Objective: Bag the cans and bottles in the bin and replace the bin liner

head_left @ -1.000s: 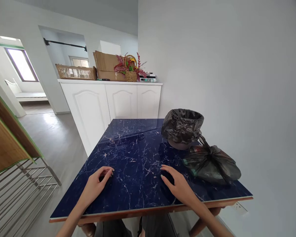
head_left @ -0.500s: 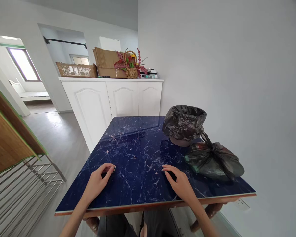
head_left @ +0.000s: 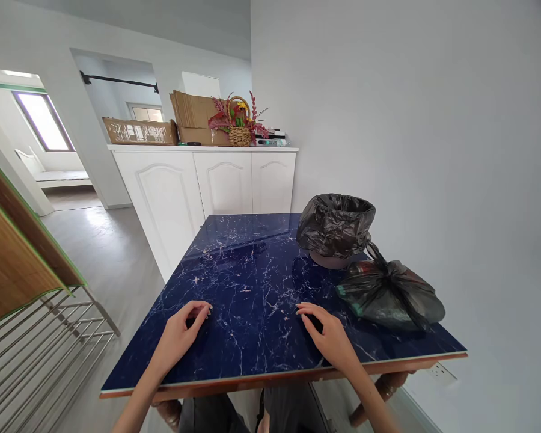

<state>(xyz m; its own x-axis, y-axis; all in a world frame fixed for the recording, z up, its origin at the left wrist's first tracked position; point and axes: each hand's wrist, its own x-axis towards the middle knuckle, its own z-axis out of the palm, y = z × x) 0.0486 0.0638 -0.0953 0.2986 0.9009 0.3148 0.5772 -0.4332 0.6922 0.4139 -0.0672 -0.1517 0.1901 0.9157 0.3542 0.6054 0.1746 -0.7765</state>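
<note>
My left hand (head_left: 183, 328) rests on the left front part of the blue marbled table (head_left: 238, 288), fingers curved, nothing held. Opposite it, my right hand (head_left: 327, 334) lies on the right front part, its thumb and fingers apart around a gap with nothing between them. A bin lined with a black plastic bag (head_left: 336, 225) stands upright at the table's right side, beyond my right hand. Just in front of the bin, a knotted dark see-through bag (head_left: 394, 294) lies near the right edge; its contents are hard to make out. Neither hand touches the bags.
Behind the table stands a white cabinet (head_left: 228, 180) bearing cardboard boxes (head_left: 198, 117) and a flower basket (head_left: 240, 136). A metal rack (head_left: 72, 325) is at the left, beside a wooden panel (head_left: 13, 258). The wall (head_left: 410, 150) borders the right side.
The view has tilted very slightly, shifting the background a little downward. Both hands, the bin and the knotted bag keep their places on the table.
</note>
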